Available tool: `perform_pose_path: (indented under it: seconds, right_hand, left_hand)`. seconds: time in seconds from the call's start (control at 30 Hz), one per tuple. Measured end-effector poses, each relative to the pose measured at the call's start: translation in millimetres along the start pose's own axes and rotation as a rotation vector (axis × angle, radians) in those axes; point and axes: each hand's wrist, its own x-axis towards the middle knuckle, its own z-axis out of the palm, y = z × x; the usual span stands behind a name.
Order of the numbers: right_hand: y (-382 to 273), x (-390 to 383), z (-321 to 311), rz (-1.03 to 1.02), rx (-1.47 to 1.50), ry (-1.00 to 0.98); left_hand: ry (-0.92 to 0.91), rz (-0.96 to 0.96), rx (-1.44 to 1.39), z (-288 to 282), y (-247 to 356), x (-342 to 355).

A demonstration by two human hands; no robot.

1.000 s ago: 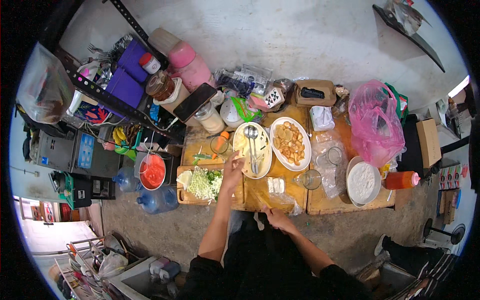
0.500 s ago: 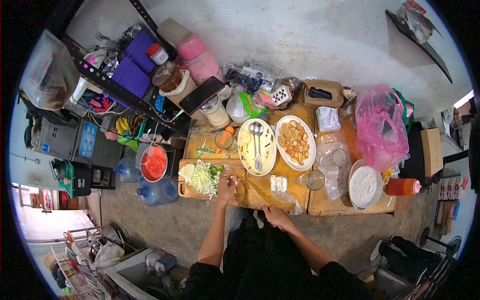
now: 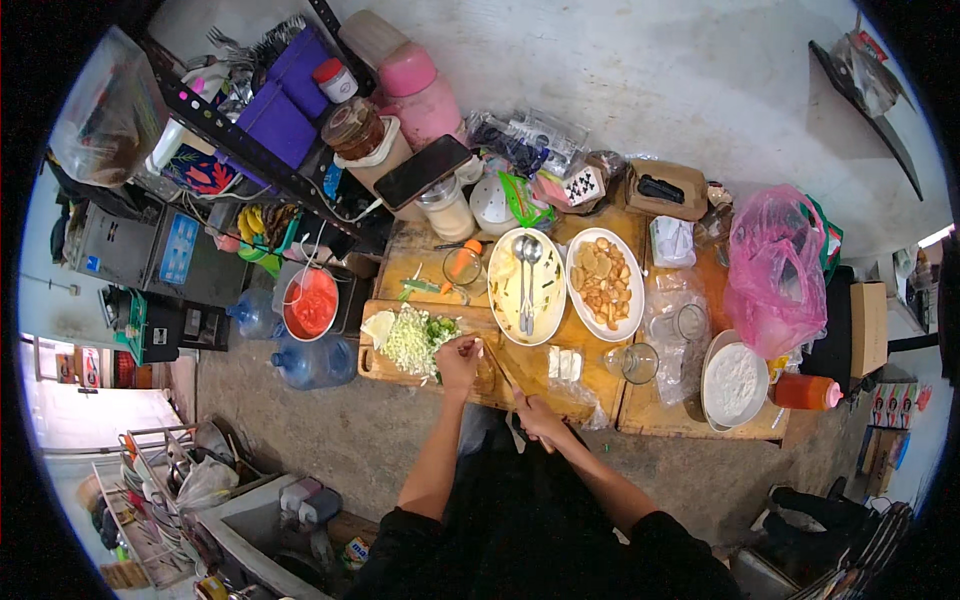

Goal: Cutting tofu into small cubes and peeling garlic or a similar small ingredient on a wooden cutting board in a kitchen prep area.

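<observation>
My right hand (image 3: pixel 538 418) is closed round the handle of a knife (image 3: pixel 503 369). The blade slants up and left, its tip close to my left hand (image 3: pixel 459 362). The fingers of that hand are pinched together above the right part of a wooden chopping board (image 3: pixel 383 366); a small pale bit shows at the fingertips, too small to name. Beside this hand lies a heap of finely chopped pale vegetable (image 3: pixel 408 340), with chopped greens (image 3: pixel 441 329) at its right side. A pale leaf-like piece (image 3: pixel 378 327) rests on the board's left end.
Behind the board stand an oval dish with two spoons (image 3: pixel 511 300) and an oval dish of brown pieces (image 3: pixel 606 285). White blocks (image 3: pixel 565 364) lie on plastic right of the knife, near a glass (image 3: pixel 636 363). Farther right are a bowl of white powder (image 3: pixel 734 384) and a sauce bottle (image 3: pixel 806 392).
The knife's blade has come up and now points toward my left hand, which has lifted slightly off the board. My right hand has moved a little closer to it. The whole view has shifted slightly.
</observation>
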Motion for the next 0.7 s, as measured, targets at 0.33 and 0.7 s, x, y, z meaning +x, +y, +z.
perform_pose_path:
  seconds: [0.33, 0.7]
  right_hand:
    - [-8.0, 0.3, 13.4, -0.011, 0.058, 0.032]
    - [-5.7, 5.3, 19.4, -0.095, -0.079, 0.078]
  left_hand:
    - [0.104, -0.04, 0.052, 3.5, -1.1, -1.4]
    - [0.093, 0.019, 0.085, 2.0, 4.3, -11.6]
